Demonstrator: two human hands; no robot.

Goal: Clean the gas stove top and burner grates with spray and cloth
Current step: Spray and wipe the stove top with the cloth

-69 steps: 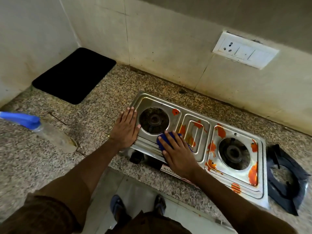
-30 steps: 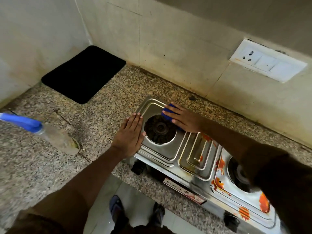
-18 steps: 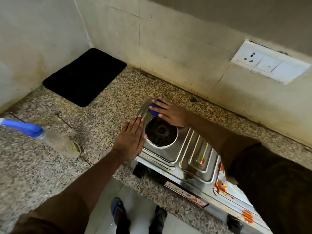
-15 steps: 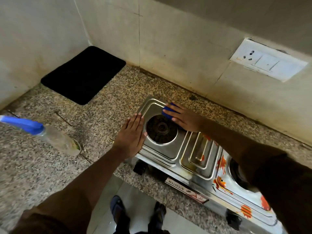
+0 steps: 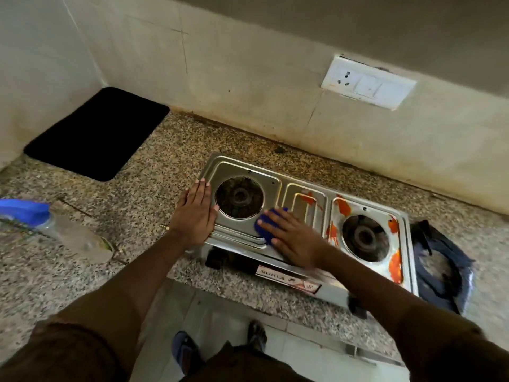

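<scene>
Nearby, grates [image 5: 443,267] right of stove [image 5: 305,208], spray bottle [image 5: 68,232] left.

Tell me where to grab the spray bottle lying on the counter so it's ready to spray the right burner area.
Take the spray bottle by its neck, just behind the blue trigger head, coming from above. It lies on its side with its base toward the stove, so the clear body is wide and slippery by comparison.

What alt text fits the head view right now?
The right hand presses a blue cloth on the steel gas stove while the left hand braces its left edge. Orange stains remain around the right burner.
</scene>
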